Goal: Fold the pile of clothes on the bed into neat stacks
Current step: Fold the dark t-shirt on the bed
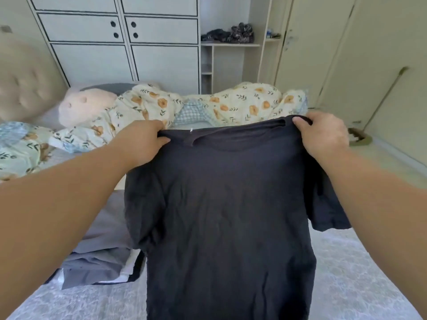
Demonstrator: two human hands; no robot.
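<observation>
Pale grey bedding (pixel 346 273) covered the bed, with a white cupboard wall (pixel 120 42) and cream doors (pixel 346 54) behind it. One dark shirt (pixel 226 215) hung over the bed, held up at its shoulders by two hands. Left hand (pixel 143 140) pinched the fabric just left of the collar, thumb on the near side and fingers curled over the top edge. Right hand (pixel 323 132) pinched the other shoulder just right of the collar, thumb tip on the near face and fingers folded behind the cloth. Between the two grips the collar (pixel 231 135) sagged a little, and a small white tag (pixel 191 130) showed inside it near the left hand; no writing on it could be read. Below the grips the shirt's body dropped past the bottom of the view, with one short sleeve (pixel 328 204) hanging out below the right forearm.

Below the left forearm lay a stack (pixel 99 257) of folded clothes, grey on top with white and dark layers at its edge; the number of pieces could not be told. Beyond the grips a floral quilt (pixel 242 105) lay bunched across the bed, and left of it a pink plush toy (pixel 85 105) rested against a tufted headboard (pixel 27 84). Above the right hand, an open shelf (pixel 231 45) held dark patterned items, too blurred to count.
</observation>
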